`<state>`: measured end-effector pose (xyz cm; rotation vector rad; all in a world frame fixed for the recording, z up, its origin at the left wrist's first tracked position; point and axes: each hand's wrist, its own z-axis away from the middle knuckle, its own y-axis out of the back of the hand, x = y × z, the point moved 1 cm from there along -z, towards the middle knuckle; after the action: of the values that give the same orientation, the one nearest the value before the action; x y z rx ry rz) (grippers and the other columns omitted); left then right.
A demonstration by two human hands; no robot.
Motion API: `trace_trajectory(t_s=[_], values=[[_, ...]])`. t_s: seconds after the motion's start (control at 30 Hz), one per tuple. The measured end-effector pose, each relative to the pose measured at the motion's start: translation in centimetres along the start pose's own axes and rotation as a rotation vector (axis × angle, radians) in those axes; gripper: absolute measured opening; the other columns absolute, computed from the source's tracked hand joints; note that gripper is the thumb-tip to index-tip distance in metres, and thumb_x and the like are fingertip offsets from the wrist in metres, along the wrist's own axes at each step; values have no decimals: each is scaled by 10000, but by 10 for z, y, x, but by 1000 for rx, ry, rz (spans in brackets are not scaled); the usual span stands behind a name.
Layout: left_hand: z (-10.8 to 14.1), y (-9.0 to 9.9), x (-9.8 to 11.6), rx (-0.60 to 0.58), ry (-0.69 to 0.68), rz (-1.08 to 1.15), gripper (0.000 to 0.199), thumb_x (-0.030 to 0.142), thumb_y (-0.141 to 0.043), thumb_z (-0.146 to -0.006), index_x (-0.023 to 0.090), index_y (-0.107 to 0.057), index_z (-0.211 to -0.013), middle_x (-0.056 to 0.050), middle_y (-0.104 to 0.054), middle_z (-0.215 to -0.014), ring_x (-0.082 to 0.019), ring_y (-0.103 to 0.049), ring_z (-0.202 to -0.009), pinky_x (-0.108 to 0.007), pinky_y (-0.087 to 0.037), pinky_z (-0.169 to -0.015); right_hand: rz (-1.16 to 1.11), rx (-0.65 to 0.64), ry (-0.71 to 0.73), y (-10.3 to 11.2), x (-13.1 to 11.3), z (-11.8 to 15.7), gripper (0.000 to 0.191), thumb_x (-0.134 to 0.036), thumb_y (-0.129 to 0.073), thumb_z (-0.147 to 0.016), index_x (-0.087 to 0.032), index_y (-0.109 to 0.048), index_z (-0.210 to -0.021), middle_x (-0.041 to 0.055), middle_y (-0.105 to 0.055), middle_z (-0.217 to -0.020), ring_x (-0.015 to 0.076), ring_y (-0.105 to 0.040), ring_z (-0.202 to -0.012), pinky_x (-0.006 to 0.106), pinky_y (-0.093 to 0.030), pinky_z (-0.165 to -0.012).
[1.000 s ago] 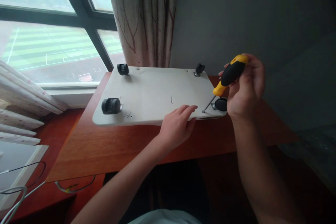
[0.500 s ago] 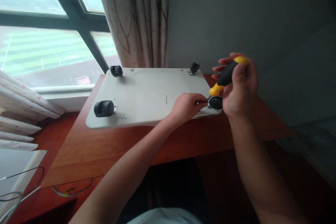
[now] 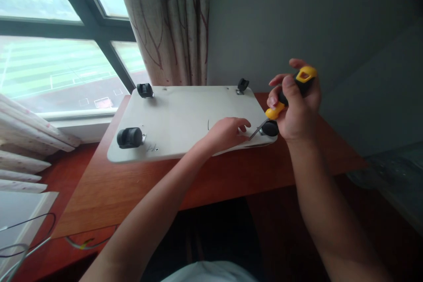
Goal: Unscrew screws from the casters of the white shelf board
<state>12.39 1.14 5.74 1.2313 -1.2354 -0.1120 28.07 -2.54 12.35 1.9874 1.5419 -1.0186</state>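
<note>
A white board [image 3: 185, 112] lies on the table with a black caster [image 3: 130, 137] near its front left corner and another caster [image 3: 271, 128] near its front right corner. My right hand [image 3: 297, 103] grips a yellow and black screwdriver [image 3: 276, 111] by its handle, above the front right caster. The metal shaft slants down leftward, its tip close to my left hand [image 3: 229, 134]. That left hand rests over the board's front right area, index finger and thumb apart, nothing visible between them. Whether the tip touches the thumb I cannot tell.
Two more casters, a left one [image 3: 144, 90] and a right one [image 3: 243, 85], stand at the board's back corners. The reddish wooden table [image 3: 109, 198] extends under it. A curtain [image 3: 168, 26] and window are behind; cables [image 3: 29, 220] hang at lower left.
The screwdriver's tip has swung left and down, away from the front right caster's mount. My left finger and thumb have parted, and my right fingers have shifted on the handle.
</note>
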Motion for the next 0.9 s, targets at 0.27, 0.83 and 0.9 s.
trace_trajectory(t_s=[0.27, 0.83, 0.9], values=[[-1, 3, 9, -98, -108, -239, 214, 223, -582, -888, 205, -748, -1021, -69, -690, -1026, -173, -660, -795, -260, -488, -724, 21, 17, 5, 14, -8, -8, 293, -531, -671, -874, -401, -576, -1119, 13, -642, -877, 136, -512, -531, 323, -382, -439], [-17, 6, 20, -248, -265, -531, 258, 182, -423, -992, 147, -678, -973, -113, -673, -1010, -214, -662, -832, -309, -422, -634, -16, 41, -17, 28, 0, 13, 262, -459, -688, -875, -374, -606, -1109, -20, -596, -786, 111, -474, -463, 279, -366, -411], [-18, 6, 19, -252, -265, -520, 261, 185, -419, -993, 146, -677, -989, -115, -675, -1020, -213, -659, -842, -309, -430, -659, -15, 47, -24, 29, 1, 14, 280, -472, -689, -873, -364, -597, -1114, -23, -594, -784, 107, -478, -465, 273, -373, -410]])
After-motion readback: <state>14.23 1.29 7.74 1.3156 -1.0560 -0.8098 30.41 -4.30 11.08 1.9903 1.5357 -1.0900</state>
